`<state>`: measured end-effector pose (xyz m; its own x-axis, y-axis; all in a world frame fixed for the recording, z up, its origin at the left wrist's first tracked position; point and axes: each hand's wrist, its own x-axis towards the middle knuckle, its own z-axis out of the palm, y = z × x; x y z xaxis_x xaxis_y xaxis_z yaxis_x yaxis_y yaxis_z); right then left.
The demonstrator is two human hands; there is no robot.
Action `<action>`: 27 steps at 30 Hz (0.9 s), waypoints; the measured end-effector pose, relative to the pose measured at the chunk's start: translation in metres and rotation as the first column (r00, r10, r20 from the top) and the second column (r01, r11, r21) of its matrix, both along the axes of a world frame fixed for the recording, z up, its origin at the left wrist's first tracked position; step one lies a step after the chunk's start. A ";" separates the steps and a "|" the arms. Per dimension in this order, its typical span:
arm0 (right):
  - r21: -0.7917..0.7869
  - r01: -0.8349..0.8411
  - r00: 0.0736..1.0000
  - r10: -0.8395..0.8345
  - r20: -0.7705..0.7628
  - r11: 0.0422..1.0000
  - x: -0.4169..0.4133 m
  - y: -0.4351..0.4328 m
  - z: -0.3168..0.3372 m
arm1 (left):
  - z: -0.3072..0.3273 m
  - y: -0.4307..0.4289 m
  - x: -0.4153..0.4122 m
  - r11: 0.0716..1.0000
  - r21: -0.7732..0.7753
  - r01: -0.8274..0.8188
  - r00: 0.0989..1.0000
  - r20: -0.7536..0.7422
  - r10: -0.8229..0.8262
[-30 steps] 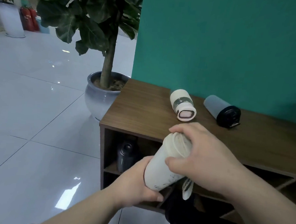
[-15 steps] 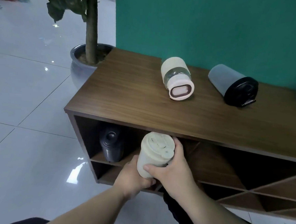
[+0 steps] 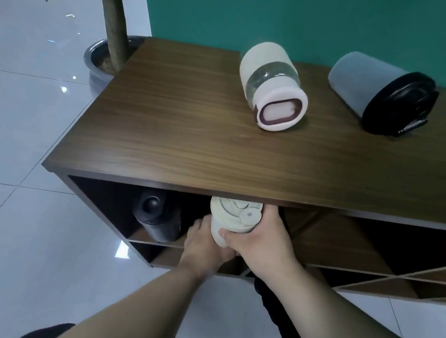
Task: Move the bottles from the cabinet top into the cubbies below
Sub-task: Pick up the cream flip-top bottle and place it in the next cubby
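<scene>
A cream bottle (image 3: 233, 218) is held upright at the mouth of a cubby, its lid just under the front edge of the wooden cabinet top (image 3: 193, 131). My left hand (image 3: 204, 242) grips its lower part and my right hand (image 3: 259, 239) wraps its upper body. A black bottle (image 3: 157, 218) stands inside the cubby to the left. On the cabinet top lie a cream bottle with a clear band (image 3: 272, 87) and a grey bottle with a black lid (image 3: 383, 97), both on their sides.
A potted plant (image 3: 112, 34) stands on the white tiled floor at the cabinet's far left corner. A teal wall (image 3: 276, 19) backs the cabinet. Diagonal dividers (image 3: 392, 278) split the cubbies to the right.
Both hands have lowered the cream bottle from in front of the cabinet top to the cubby opening and pushed it toward the cabinet. My view has moved closer and tilted down.
</scene>
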<state>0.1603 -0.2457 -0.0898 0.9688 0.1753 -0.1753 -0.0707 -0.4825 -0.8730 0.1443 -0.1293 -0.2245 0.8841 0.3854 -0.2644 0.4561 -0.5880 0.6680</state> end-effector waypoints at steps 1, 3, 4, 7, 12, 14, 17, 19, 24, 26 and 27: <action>0.004 0.006 1.000 -0.006 -0.004 1.000 0.001 0.000 -0.002 | -0.001 -0.001 0.002 1.000 0.002 -0.007 1.000 -0.005 0.007; 0.008 0.009 1.000 -0.009 -0.008 1.000 0.003 0.001 -0.006 | 0.001 -0.002 0.003 1.000 0.000 -0.019 1.000 -0.022 0.019; 0.010 0.008 1.000 -0.008 -0.005 1.000 0.003 0.001 -0.007 | 0.002 -0.003 0.003 1.000 0.005 -0.025 0.999 -0.034 0.025; 0.005 -0.015 1.000 0.015 -0.001 1.000 0.003 -0.001 -0.012 | 0.000 -0.005 0.002 0.998 0.051 -0.024 0.998 -0.058 0.027; 0.022 -0.009 1.000 0.009 -0.008 1.000 0.004 -0.005 -0.017 | -0.010 -0.006 -0.005 0.990 0.134 0.039 0.996 -0.081 -0.028; 0.020 -0.012 1.000 0.012 -0.015 1.000 0.004 -0.005 -0.017 | -0.008 -0.007 -0.008 0.994 0.112 0.009 0.999 -0.050 -0.003; 0.004 0.004 1.000 -0.004 -0.024 1.000 0.003 -0.005 -0.017 | -0.001 -0.006 -0.009 0.996 0.087 -0.012 1.000 -0.007 0.012; -0.018 0.017 1.000 -0.017 -0.022 1.000 0.002 -0.004 -0.017 | 0.003 -0.005 -0.011 0.999 0.025 -0.026 1.000 0.008 0.026; -0.052 0.102 0.995 -0.102 0.002 0.993 -0.006 0.003 -0.020 | -0.003 0.000 -0.010 0.999 0.046 0.006 0.998 -0.063 -0.003; -0.059 0.146 0.989 -0.146 0.013 0.987 -0.009 0.007 -0.021 | -0.003 0.001 -0.010 0.996 0.076 0.054 0.994 -0.100 -0.046; -0.059 0.168 0.986 -0.168 0.018 0.984 -0.011 0.008 -0.021 | -0.003 0.002 -0.011 0.995 0.075 0.062 0.993 -0.107 -0.053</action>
<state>0.1490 -0.2373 -0.1107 0.9858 -0.0007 -0.1680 -0.1442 -0.5166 -0.8440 0.1336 -0.1275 -0.2278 0.8743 0.3578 -0.3279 0.4851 -0.6636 0.5695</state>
